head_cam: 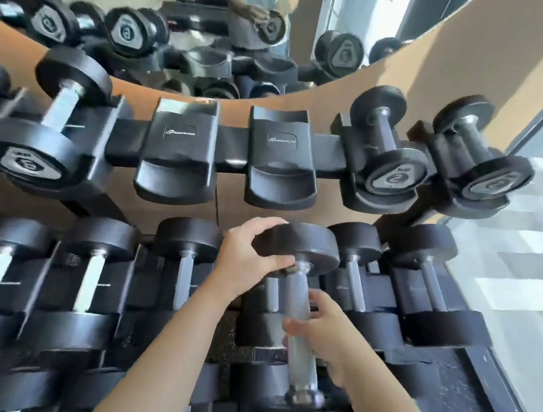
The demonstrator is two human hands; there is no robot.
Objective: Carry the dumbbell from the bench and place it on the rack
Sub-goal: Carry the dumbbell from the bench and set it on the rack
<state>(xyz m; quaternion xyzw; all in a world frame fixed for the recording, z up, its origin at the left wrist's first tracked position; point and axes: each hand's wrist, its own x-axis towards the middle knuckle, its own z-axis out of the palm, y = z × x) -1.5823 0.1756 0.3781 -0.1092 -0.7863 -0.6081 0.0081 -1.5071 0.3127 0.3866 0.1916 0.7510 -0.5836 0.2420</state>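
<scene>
At lower centre of the frame, your left hand (249, 258) clasps the far head of the black rubber-ended dumbbell with a knurled steel handle (306, 248), and your right hand (326, 330) wraps its fingers round that handle. The dumbbell lies tilted over the lower row of the black two-tier rack of moulded cradles (181, 145), between stored black dumbbells (361, 248). Whether it touches a cradle cannot be told.

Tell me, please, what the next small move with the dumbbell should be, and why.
Probably ease the far end down into the rack: the left hand holds the dumbbell with its far head above the next dumbbell, while the right hand grips the handle.
</scene>
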